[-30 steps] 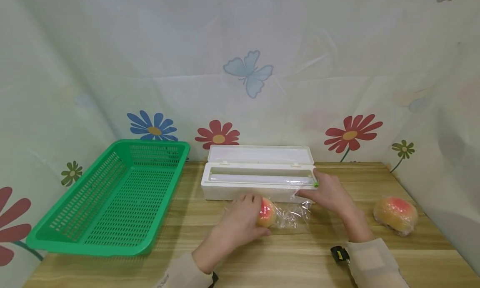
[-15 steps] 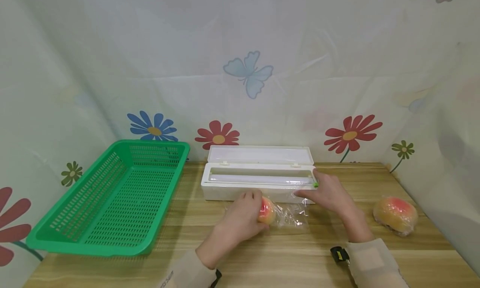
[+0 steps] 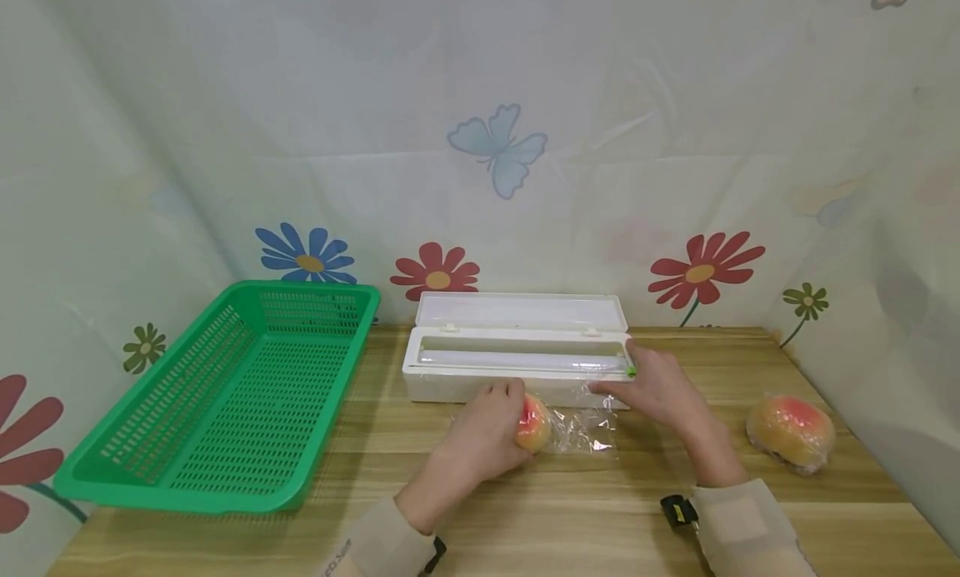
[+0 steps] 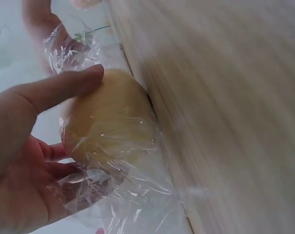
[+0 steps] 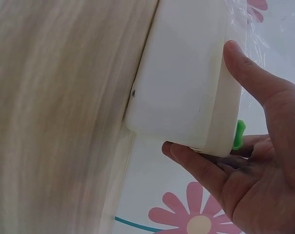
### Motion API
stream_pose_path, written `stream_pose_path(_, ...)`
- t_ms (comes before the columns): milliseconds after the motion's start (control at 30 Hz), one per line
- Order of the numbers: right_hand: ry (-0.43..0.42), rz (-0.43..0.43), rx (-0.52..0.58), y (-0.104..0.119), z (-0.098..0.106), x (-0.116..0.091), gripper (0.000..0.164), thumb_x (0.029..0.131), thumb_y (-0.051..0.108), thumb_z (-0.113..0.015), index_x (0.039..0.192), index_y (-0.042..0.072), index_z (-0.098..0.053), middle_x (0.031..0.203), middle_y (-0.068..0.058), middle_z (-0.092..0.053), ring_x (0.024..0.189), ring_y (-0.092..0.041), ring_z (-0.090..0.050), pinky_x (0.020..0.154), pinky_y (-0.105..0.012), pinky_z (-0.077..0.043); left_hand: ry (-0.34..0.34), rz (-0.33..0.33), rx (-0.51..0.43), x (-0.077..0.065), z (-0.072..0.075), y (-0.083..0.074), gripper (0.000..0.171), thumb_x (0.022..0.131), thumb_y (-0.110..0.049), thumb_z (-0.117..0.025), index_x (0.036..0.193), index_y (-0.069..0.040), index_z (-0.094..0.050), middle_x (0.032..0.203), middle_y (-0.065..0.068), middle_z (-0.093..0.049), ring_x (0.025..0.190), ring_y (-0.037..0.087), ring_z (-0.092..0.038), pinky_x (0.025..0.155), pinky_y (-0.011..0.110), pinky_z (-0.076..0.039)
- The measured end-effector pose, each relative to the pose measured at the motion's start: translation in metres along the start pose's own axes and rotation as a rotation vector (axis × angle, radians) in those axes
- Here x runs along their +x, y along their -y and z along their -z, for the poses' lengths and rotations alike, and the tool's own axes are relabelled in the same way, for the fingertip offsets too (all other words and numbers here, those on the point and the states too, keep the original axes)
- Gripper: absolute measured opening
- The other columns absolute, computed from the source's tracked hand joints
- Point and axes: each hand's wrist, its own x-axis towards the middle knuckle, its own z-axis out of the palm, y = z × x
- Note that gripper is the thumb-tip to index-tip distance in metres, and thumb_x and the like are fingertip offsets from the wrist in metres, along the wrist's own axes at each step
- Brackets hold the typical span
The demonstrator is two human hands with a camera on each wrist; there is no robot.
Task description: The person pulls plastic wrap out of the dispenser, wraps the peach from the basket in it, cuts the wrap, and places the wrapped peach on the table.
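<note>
My left hand [image 3: 487,431] holds a peach [image 3: 534,424] on the table, in front of a long white cling film dispenser [image 3: 480,388]. In the left wrist view the thumb lies along one side of the peach [image 4: 113,112], the fingers curl at the other, and clear cling film [image 4: 137,195] covers part of it. Loose film [image 3: 585,431] spreads to the right of the peach. My right hand [image 3: 660,385] grips the dispenser's right end, thumb on the front edge and fingers behind the end, near a green slider [image 5: 239,134]. The dispenser lid [image 3: 521,310] stands raised, showing the film roll [image 3: 517,359].
A green plastic basket [image 3: 300,485] stands on the left of the wooden table [image 3: 585,527]. Another peach [image 3: 792,431], wrapped in film, sits at the right near the table's edge. A flower-printed curtain [image 3: 360,102] closes off the back and sides.
My left hand shifts very slightly, its thumb drawing in against the peach. The loose film shifts a little beside it. My right hand stays at the dispenser's end.
</note>
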Motion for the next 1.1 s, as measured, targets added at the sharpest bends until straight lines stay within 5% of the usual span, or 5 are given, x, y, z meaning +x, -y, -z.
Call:
stream_pose_path(333, 0.009, 0.005, -0.010, 0.001, 0.001, 0.001, 0.081, 0.083, 0.050, -0.084, 0.131, -0.009, -0.056, 0.099, -0.015, -0.069, 0.081, -0.027, -0.059, 0.070, -0.043, -0.053, 0.033, -0.053, -0.118, -0.003, 0.013, 0.006, 0.066, 0.072, -0.039, -0.092, 0.118, -0.005, -0.059, 0.099, -0.001, -0.061, 0.087, 0.012, -0.058, 0.076, 0.025, -0.054)
stream_pose_path(567, 0.015, 0.003, -0.011, 0.001, -0.001, 0.000, 0.083, 0.087, 0.039, -0.082, 0.141, -0.013, -0.048, 0.114, -0.027, -0.068, 0.084, -0.029, -0.061, 0.079, -0.052, -0.057, 0.025, -0.088, -0.192, -0.008, 0.020, 0.009, 0.068, 0.072, -0.044, -0.086, 0.123, -0.005, -0.061, 0.105, -0.001, -0.063, 0.093, 0.011, -0.058, 0.078, 0.024, -0.053)
stream_pose_path(767, -0.001, 0.012, -0.018, 0.000, -0.004, 0.001, 0.078, 0.086, 0.034, -0.080, 0.137, -0.016, -0.049, 0.104, -0.026, -0.068, 0.079, -0.029, -0.060, 0.072, -0.049, -0.057, -0.011, -0.123, -0.273, -0.014, 0.024, 0.011, 0.064, 0.071, -0.042, -0.083, 0.121, -0.007, -0.060, 0.102, -0.005, -0.062, 0.089, 0.010, -0.057, 0.074, 0.021, -0.052)
stream_pose_path(1100, -0.033, 0.049, -0.053, 0.002, -0.005, -0.002, 0.062, 0.087, 0.021, -0.075, 0.130, -0.015, -0.051, 0.098, -0.023, -0.066, 0.079, -0.031, -0.059, 0.075, -0.055, -0.055, -0.044, -0.053, -0.499, -0.023, 0.040, 0.009, 0.064, 0.073, -0.038, -0.082, 0.125, -0.011, -0.057, 0.103, -0.008, -0.062, 0.086, 0.007, -0.061, 0.073, 0.022, -0.054)
